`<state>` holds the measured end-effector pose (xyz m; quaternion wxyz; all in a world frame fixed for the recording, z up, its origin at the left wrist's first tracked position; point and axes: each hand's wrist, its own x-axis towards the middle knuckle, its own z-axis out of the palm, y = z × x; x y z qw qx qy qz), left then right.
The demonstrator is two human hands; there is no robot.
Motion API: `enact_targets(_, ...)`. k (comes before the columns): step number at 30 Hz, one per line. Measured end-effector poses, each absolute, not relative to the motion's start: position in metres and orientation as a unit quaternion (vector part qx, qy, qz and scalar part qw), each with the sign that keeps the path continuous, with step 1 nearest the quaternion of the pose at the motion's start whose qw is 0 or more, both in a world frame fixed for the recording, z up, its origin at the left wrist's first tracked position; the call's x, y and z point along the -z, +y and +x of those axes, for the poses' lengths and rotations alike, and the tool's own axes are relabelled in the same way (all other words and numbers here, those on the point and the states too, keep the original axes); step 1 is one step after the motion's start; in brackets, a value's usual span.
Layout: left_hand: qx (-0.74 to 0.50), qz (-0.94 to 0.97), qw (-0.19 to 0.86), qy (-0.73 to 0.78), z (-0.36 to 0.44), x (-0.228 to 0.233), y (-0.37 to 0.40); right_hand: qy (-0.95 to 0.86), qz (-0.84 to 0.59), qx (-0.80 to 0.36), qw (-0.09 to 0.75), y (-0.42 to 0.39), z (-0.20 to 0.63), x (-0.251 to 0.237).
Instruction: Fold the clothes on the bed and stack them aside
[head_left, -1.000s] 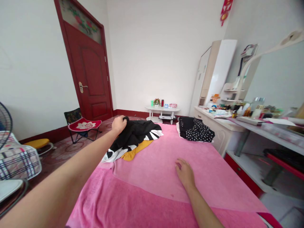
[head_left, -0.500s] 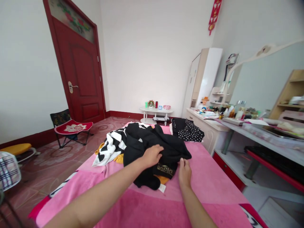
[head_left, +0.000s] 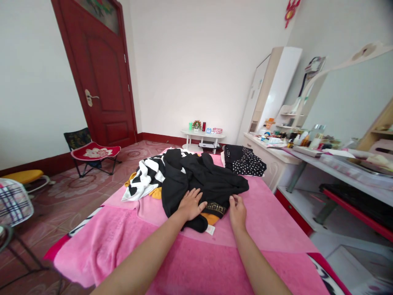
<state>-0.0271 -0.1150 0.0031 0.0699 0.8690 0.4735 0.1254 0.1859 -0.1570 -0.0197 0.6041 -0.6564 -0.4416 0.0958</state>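
Observation:
A black garment [head_left: 211, 176] with a gold-patterned band [head_left: 215, 208] lies rumpled on the pink bedspread [head_left: 273, 221]. My left hand [head_left: 190, 205] rests flat on its near part, fingers spread. At the garment's right edge, my right hand [head_left: 237, 211] has its fingers curled in and closed on the cloth; the fingertips are partly hidden. Orange-yellow cloth [head_left: 211, 218] and a white label [head_left: 210, 230] poke out beneath the band. To the left lies a black-and-white garment [head_left: 146, 176], with more yellow cloth [head_left: 156, 193] under it.
Folded black clothes, one white-dotted [head_left: 249, 163], lie at the bed's far right. A dressing table [head_left: 346, 159] crowded with bottles stands along the right. A folding chair [head_left: 95, 151] and a yellow stool [head_left: 23, 178] are on the left. A low white table [head_left: 203, 134] stands beyond the bed.
My left hand has gone from bent fingers on the black garment to lying flat with fingers spread, slightly nearer me. The right hand stays at the garment's edge. The view has tilted down.

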Motion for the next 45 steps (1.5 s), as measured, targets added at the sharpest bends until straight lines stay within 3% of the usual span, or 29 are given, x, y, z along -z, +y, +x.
enact_targets(9,-0.126,0.868,0.062,0.477,-0.028,-0.005,-0.119,-0.43,-0.629,-0.122,0.636,-0.158,0.186,0.02)
enact_targets(15,-0.12,0.87,0.066,0.475,-0.03,-0.005,-0.123,-0.38,-0.647,0.008,0.661,-0.174,0.181,0.004)
enact_targets(17,-0.118,0.873,0.071,0.468,-0.031,-0.006,-0.124,-0.442,-0.645,0.03,0.623,-0.179,0.177,-0.005)
enact_targets(22,-0.121,0.874,0.086,0.463,-0.033,-0.009,-0.126,-0.639,-0.649,0.008,0.413,-0.166,0.187,-0.02)
enact_targets(27,-0.126,0.869,0.084,0.471,-0.031,-0.01,-0.13,-0.655,-0.684,-0.033,0.321,-0.148,0.213,-0.015)
enact_targets(37,-0.131,0.905,0.174,0.364,-0.083,-0.034,-0.129,-0.653,-0.67,-0.035,0.352,-0.165,0.224,0.009)
enact_targets(42,-0.274,0.802,0.039,0.529,-0.124,-0.052,-0.109,-0.64,-0.69,-0.016,0.337,-0.167,0.218,0.01)
enact_targets(45,-0.257,0.724,0.045,0.639,-0.14,-0.054,-0.097,-0.642,-0.688,-0.014,0.338,-0.167,0.218,0.013)
